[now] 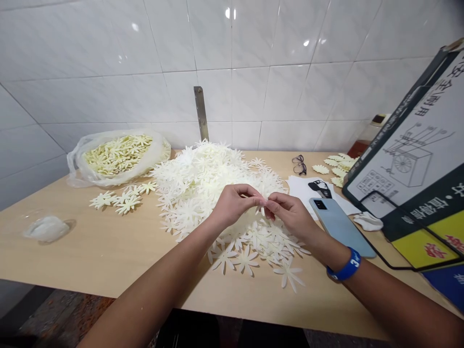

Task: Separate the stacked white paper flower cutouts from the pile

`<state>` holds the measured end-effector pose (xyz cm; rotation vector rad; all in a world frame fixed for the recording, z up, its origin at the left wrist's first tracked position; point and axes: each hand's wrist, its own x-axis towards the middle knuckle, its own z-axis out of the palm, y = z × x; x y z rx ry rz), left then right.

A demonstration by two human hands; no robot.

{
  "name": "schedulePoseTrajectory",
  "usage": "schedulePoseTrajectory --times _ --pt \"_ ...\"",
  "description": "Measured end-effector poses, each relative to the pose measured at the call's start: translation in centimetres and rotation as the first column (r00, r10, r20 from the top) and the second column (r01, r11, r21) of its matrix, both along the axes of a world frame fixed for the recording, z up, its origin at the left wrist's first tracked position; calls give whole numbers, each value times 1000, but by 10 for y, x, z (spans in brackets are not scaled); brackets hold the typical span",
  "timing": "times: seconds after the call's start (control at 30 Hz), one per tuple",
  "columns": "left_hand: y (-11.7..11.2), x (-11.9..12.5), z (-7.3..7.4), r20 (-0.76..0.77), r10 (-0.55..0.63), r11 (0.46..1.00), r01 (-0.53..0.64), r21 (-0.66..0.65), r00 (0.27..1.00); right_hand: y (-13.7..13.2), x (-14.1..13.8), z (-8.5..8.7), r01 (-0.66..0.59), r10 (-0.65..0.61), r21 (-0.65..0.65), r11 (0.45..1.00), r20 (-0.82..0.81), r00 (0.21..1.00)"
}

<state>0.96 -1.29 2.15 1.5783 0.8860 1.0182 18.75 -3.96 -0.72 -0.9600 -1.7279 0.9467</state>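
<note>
Both hands meet over a big heap of white flower-shaped cutouts with long thin petals. My left hand pinches with thumb and forefinger at a small pale piece, seemingly one of the white flower cutouts. Against it my right hand also pinches, its fingertips closed on the same piece; most of that piece is hidden by the fingers. A few single flowers, such as a white flower, lie flat at the heap's near edge.
At left are a plastic bag of yellowish flowers, several loose yellowish flowers and a clear container with white stuff. At right lie glasses, a light-blue phone, keys and a large printed box. A tiled wall stands behind.
</note>
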Motion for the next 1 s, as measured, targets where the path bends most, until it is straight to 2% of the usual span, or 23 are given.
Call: schedulePoseTrajectory --times 0.13,0.2,0.3,0.4,0.53,0.67,0.73,0.8,0.83,0.9,0.97,1.0 --pt "1 -2 1 22 -38 998 38 -43 999 -2 1 3 -2 1 14 1000 25 1000" --pt "4 -3 0 67 22 998 -18 -67 997 -2 1 4 23 -23 18 1000 -9 1000" --pt "12 -7 -2 182 175 980 -152 -131 968 0 3 4 67 -66 10 998 -90 994" --pt "19 -13 -3 247 256 959 -212 -188 935 3 4 1 72 -73 -14 997 -183 980" --pt "21 -17 -2 242 244 960 -198 -198 939 6 6 -4 72 -79 -36 997 -237 968" --pt "22 -18 -5 198 187 977 -162 -138 962 9 7 -8 104 -115 -54 993 -264 958" --pt "23 -19 -7 96 237 971 -232 -63 967 10 7 -9 119 -132 -64 991 -291 948" --pt "23 -19 -8 -51 345 935 -339 105 937 11 7 -9 134 -150 -73 988 -312 938" --pt "22 -19 -8 -109 413 895 -381 231 904 11 7 -9 141 -157 -72 987 -315 936" --pt "18 -18 -7 -136 533 767 -408 496 835 10 7 -7 156 -165 -53 986 -293 942" --pt "12 -15 -6 -101 529 663 -336 669 842 8 6 -4 181 -180 -17 983 -221 959" --pt "8 -13 -5 -95 481 645 -279 712 871 7 6 -3 195 -191 6 981 -173 966"
